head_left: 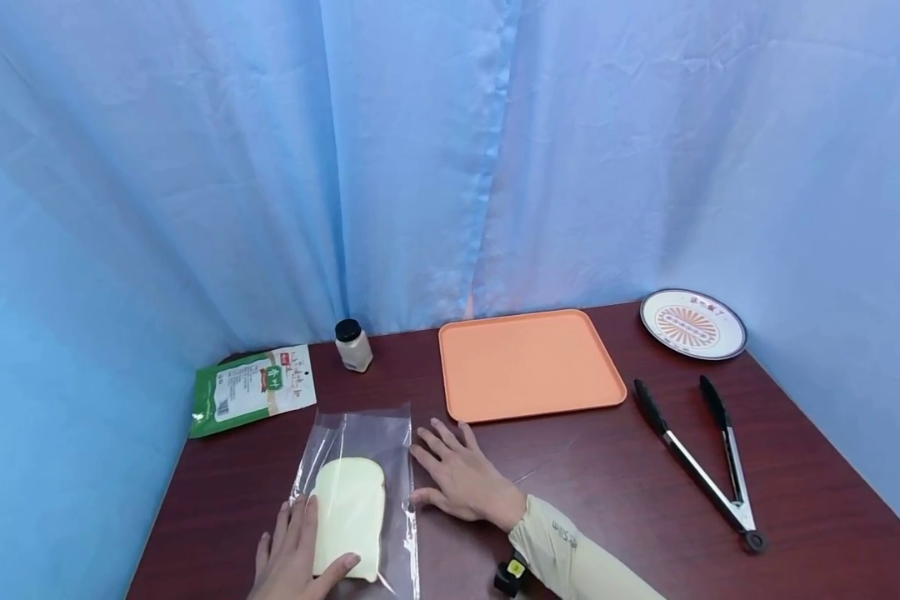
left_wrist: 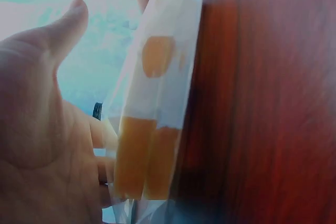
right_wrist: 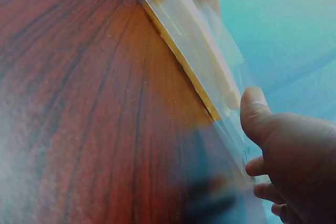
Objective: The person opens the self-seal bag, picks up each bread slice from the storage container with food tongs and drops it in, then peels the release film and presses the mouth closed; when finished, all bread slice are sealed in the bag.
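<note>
Bread, pale with a thin brown crust, lies inside a clear plastic bag at the front left of the table. My left hand rests along the left side of the bag, fingers fairly straight and thumb reaching over the bread's lower part. Beside the bag's right edge my right hand lies palm down with fingers spread, fingertips at the film. In the left wrist view the bread's side shows through the plastic. The right wrist view has the thumb near the bag's edge.
Behind the bag lie a green-and-white packet and a small black-lidded jar. An orange tray stands at the back middle, a patterned plate at the back right. Open black-tipped tongs lie on the right. Blue curtains surround the table.
</note>
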`<state>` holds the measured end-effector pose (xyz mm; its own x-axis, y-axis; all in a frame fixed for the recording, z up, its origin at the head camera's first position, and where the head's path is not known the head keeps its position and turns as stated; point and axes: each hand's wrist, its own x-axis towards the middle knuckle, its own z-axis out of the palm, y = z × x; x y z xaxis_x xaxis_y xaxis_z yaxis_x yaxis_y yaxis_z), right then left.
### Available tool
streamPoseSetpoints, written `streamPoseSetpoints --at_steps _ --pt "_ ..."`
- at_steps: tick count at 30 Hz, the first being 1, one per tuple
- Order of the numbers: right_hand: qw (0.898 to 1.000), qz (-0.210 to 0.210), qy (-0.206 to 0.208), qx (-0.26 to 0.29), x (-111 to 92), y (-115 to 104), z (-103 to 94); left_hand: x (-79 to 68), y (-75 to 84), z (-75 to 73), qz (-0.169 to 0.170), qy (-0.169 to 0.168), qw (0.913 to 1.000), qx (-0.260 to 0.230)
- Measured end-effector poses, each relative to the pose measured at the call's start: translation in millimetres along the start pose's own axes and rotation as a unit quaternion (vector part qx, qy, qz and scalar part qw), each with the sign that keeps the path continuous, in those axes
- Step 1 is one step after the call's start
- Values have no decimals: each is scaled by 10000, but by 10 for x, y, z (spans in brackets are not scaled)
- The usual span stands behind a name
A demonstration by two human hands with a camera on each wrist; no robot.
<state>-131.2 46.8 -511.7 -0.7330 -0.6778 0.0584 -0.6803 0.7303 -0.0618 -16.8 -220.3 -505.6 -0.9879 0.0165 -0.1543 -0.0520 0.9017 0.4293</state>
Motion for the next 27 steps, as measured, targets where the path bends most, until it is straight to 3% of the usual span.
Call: streamPoseSetpoints --at_steps 5,11,14,16,19,21,23,26,27 --pt "9998 74 -75 154 8 5 5 -40 55 -17 -216 -88 9997 124" --pt "9984 366 114 407 -15 5 -39 69 42 -234 -441 -333 9983 173" --pt "9899 684 421 1172 -27 -5 -67 206 -22 -398 -630 -498 9962 -325" --pt "9728 859 681 2043 -27 -17 -74 308 -81 -492 -870 -595 9914 -778" --pt "9250 1175 978 3479 -16 -32 -69 450 -186 -582 -1285 -659 9779 -1514" --pt "8759 1453 958 4500 -2 -40 -67 528 -251 -614 -1572 -662 9600 -2219" --pt "8092 1783 790 5542 11 -45 -64 576 -322 -627 -1714 -619 9359 -3014" --pt "6942 2142 427 6859 28 -49 -62 609 -417 -636 -1762 -540 8934 -4097" --pt "6602 2186 321 7179 34 -48 -56 613 -443 -636 -1770 -518 8823 -4330"
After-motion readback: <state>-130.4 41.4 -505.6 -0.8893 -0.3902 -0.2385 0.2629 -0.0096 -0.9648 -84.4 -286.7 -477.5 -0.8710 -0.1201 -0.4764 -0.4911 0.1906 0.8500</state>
